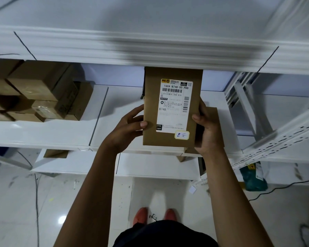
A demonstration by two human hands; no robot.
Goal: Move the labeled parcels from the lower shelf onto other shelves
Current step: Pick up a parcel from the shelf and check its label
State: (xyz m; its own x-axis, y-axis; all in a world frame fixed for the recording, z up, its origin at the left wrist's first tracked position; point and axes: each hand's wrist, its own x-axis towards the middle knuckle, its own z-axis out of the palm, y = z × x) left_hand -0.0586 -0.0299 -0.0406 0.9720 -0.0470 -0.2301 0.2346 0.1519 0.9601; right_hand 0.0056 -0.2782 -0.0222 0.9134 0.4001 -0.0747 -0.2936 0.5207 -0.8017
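A flat brown cardboard parcel (151,107) with a white shipping label marked B748 and a small yellow handwritten sticker is held upright in front of the middle white shelf (114,107). My left hand (127,130) grips its left edge with the thumb on the front. My right hand (208,129) grips the right edge. The parcel's top end is hidden behind the front edge of the upper shelf (150,49). Another brown box (215,122) shows partly behind my right hand, on the shelf.
A pile of several brown cartons (37,91) fills the left of the middle shelf. A lower shelf (75,163) holds a small brown box (55,153). A perforated white upright (278,143) and a green bag (253,177) stand at right. Cables lie on the floor.
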